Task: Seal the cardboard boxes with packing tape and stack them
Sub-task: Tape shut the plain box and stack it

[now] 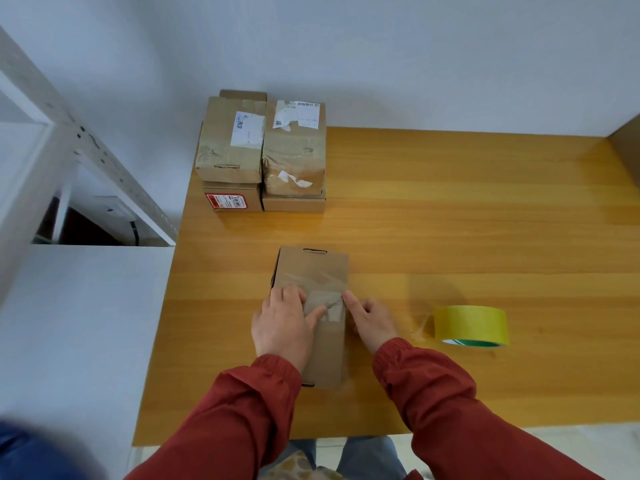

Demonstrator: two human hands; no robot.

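Note:
A long brown cardboard box [317, 268] lies on the wooden table [450, 220] in front of me, with clear tape across its top. My left hand [282, 323] rests on the box's left side, its thumb pressing the tape. My right hand [372, 322] sits at the box's right edge, index finger pressing the tape, the other fingers curled. A yellow roll of packing tape [471, 325] stands on the table to the right, apart from both hands. At the table's far left corner is a stack of taped boxes [263, 150], two on top of two.
A white wall runs behind the table. A white surface [79, 323] and a metal shelf frame [86, 147] lie to the left. A brown cardboard edge [628, 143] shows at the far right. My knees show below the table's front edge.

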